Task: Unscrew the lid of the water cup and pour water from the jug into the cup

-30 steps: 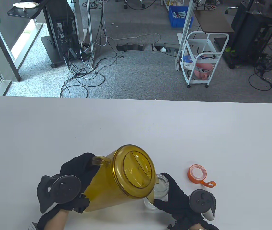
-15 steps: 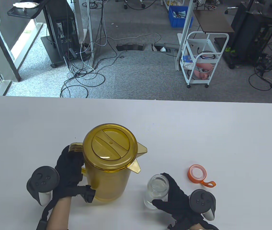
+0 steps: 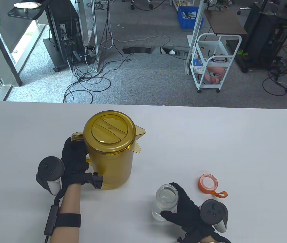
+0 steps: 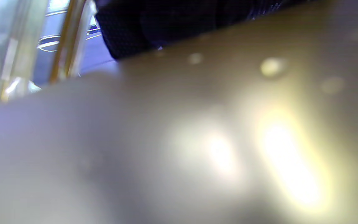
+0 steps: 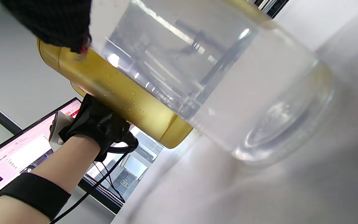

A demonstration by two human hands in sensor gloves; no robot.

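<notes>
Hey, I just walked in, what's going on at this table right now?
A person in black sensor gloves is working on a pour. The left hand grips the handle of a yellow jug, which stands upright toward the middle of the white table. The right hand holds a clear cup near the front edge; the cup is open and seems to hold water. Its orange lid lies off to the cup's right.

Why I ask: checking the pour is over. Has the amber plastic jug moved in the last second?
Yes. The amber plastic jug has gone from tilted over the clear glass cup to upright, farther back and left of it.
</notes>
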